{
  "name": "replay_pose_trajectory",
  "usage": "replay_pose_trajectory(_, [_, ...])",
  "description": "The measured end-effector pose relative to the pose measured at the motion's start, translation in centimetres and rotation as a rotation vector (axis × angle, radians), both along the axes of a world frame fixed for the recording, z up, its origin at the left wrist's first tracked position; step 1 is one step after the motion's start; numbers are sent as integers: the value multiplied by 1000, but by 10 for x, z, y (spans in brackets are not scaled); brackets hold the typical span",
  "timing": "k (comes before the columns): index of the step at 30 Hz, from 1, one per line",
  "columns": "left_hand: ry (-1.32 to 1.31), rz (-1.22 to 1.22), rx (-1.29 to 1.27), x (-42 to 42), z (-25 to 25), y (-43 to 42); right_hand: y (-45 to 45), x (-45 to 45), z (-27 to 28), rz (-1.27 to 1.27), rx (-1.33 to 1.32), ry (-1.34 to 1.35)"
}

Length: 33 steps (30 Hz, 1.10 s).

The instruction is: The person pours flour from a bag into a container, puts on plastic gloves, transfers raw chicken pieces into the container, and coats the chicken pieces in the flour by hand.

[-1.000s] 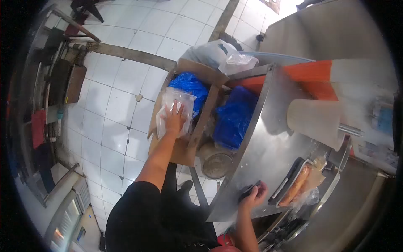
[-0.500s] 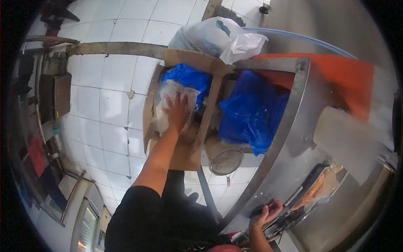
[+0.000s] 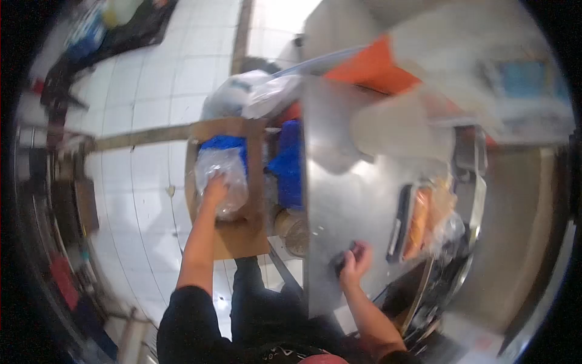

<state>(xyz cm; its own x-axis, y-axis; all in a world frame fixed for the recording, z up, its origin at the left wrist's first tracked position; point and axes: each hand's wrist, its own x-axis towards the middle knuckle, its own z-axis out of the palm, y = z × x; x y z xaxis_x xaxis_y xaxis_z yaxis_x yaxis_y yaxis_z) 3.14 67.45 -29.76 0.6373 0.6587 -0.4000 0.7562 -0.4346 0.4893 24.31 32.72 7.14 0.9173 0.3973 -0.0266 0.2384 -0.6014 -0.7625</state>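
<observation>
My left hand (image 3: 216,188) reaches into an open cardboard box (image 3: 241,241) and grips a clear plastic bag (image 3: 227,203). The bag bulges around my fingers, which look bent and are partly blurred. Behind it in the box lies a blue plastic bag (image 3: 224,143). My right hand (image 3: 357,262) is over the near left part of the steel table (image 3: 333,200), its fingers curled. Something dark (image 3: 339,263) shows against the fingers; blur hides what it is.
Blue plastic (image 3: 290,167) and a round container (image 3: 295,236) are between the box and the table. A white bag (image 3: 233,96) lies behind the box. On the table are a whitish board (image 3: 400,130) and a tray with an orange-brown item (image 3: 418,221).
My view has swung right, showing more of the table. My left fingers, spread flat on the clear bag before, now look closed on it, and the bag is puffed up. My right hand stays curled.
</observation>
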Motion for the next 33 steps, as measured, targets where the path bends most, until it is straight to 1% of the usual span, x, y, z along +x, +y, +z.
replay_pose_trajectory(1, [-97, 285, -203, -1, 78, -6, 3, 1, 0, -10, -7, -41])
replay_pose_trajectory(2, [-243, 303, -161, -13, 106, -17, 7, -1, 11, 31, -98, -74])
replay_pose_trajectory(3, [-302, 428, -343, -32, 129, -32, 12, -4, 12, 33, -60, -124])
replay_pose_trajectory(4, [-396, 416, -163, -51, 115, -52, 7, -2, 4, 43, -155, -129])
replay_pose_trajectory(5, [-414, 386, -188, -79, 92, -64, 12, -5, 11, 35, -175, -205])
replay_pose_trajectory(6, [-482, 332, -176, -96, 113, -87, 12, -5, 12, 25, -55, -195])
replay_pose_trajectory(7, [-466, 349, -250, -114, 94, -91, 18, -9, 26, -70, -52, -44])
replay_pose_trajectory(8, [-348, 156, -32, -132, 116, -110, 14, -12, 24, -84, -10, -74])
replay_pose_trajectory(9, [-551, 53, -151, -143, 106, -123, 9, -14, 29, -86, 87, -152])
replay_pose_trajectory(10, [-474, -67, -222, -139, 119, -145, 0, -10, 44, -89, 173, 105])
replay_pose_trajectory(11, [-312, -178, -296, -117, 141, -176, -9, -8, 38, -97, 345, 110])
replay_pose_trajectory(12, [-171, -271, -340, -101, 155, -203, -24, -14, 52, -122, 501, 151])
replay_pose_trajectory(13, [-75, -361, -375, -78, 169, -228, -50, -20, 69, -153, 534, 121])
replay_pose_trajectory(15, [42, -526, -407, -26, 191, -273, -107, -35, 82, -138, 455, 82])
replay_pose_trajectory(17, [98, -679, -409, 20, 219, -320, -195, -49, 70, -261, 438, 225])
replay_pose_trajectory(18, [118, -745, -403, 40, 233, -343, -230, -53, 11, -419, 534, -35])
replay_pose_trajectory(19, [130, -808, -390, 59, 244, -367, -290, -69, 13, -503, 436, 97])
replay_pose_trajectory(20, [147, -867, -376, 74, 259, -389, -346, -87, 0, -692, 564, 342])
replay_pose_trajectory(23, [192, -1024, -312, 105, 299, -453, -527, -124, -124, -1161, 101, 274])
replay_pose_trajectory(24, [215, -1075, -283, 111, 310, -472, -570, -159, -59, -1365, 135, 369])
replay_pose_trajectory(25, [240, -1127, -235, 116, 321, -490, -618, -183, -83, -1420, -1, 118])
replay_pose_trajectory(27, [285, -1235, -141, 122, 360, -528, -683, -223, -52, -1680, -104, 128])
replay_pose_trajectory(28, [286, -1282, -71, 125, 390, -552, -707, -240, -28, -1736, 201, 216])
replay_pose_trajectory(29, [231, -1325, -34, 129, 425, -587, -724, -255, -1, -1766, 507, 298])
replay_pose_trajectory(30, [120, -1368, -45, 128, 461, -630, -734, -267, 11, -1784, 509, 315])
replay_pose_trajectory(32, [-389, -1480, -358, 125, 510, -748, -740, -274, 29, -1600, 1267, 345])
replay_pose_trajectory(33, [-461, -1635, -364, 109, 553, -811, -733, -269, 34, -1548, 1446, 345])
